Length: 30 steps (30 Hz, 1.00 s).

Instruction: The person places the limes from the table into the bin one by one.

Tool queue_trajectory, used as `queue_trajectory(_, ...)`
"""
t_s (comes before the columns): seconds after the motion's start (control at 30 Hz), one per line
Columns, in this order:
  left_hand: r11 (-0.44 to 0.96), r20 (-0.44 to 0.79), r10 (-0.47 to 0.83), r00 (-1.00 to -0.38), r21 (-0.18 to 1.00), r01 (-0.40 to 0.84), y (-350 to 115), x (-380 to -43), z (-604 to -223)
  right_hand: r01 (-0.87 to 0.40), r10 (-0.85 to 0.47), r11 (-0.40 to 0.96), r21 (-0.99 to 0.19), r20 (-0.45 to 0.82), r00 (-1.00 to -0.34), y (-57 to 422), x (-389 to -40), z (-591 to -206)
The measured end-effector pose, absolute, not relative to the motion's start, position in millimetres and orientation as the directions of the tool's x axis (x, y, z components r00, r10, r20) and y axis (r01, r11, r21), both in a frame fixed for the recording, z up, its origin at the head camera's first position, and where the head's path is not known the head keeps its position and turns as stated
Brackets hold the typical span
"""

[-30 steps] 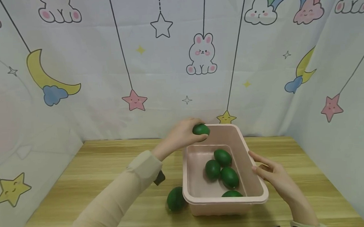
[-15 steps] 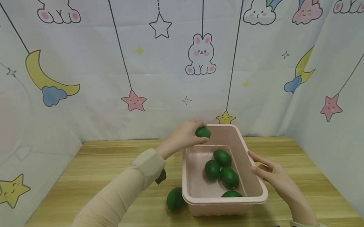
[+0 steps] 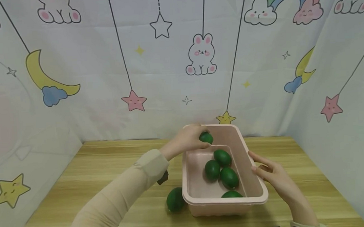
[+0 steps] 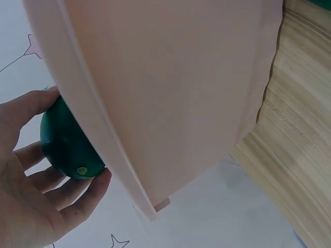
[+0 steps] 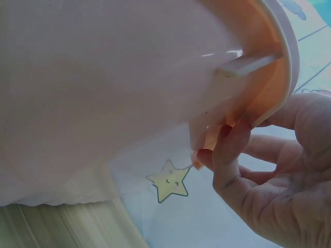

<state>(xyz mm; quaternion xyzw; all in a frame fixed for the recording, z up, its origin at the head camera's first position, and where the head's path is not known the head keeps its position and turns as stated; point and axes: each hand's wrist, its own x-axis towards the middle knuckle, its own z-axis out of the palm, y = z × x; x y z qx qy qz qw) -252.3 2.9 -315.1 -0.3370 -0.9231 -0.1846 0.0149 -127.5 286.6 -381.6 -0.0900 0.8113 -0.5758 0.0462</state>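
My left hand grips a dark green lime between thumb and fingers, just inside the far left corner of a pale pink plastic bin. In the left wrist view, the held lime shows a small stem spot and is partly hidden behind the bin's rim. At the bin's right side, my right hand pinches the rim; the right wrist view shows its fingertips at the rim's underside. Several limes lie on the bin's floor, one partly hidden by the near wall.
Another lime lies on the wood-grain table, close against the bin's near left corner. A white cloth backdrop printed with stars, moons and rabbits rises behind the table and along both sides.
My left hand has moved a little right and down with the lime, from over the far left rim to inside the bin. The right hand and the bin have stayed put.
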Motion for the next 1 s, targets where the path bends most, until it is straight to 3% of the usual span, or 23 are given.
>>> queue_trajectory(0.5, 0.689, 0.169, 0.642, -0.748, 0.302, 0.659, 4, -252, -319, -0.089, -0.195, 0.33, -0.94, 0.024, -0.98, 287, -127, -381)
queue_trajectory(0.73, 0.717, 0.101, 0.63, -0.77, 0.307, 0.626, 5, -251, -326, -0.089, -0.185, 0.34, -0.936, 0.026, -0.982, 286, -128, -381)
queue_trajectory(1.0, 0.726, 0.11, 0.624, -0.774, 0.286, 0.626, 5, -251, -328, -0.086, -0.185, 0.338, -0.937, 0.024, -0.982, 287, -127, -381)
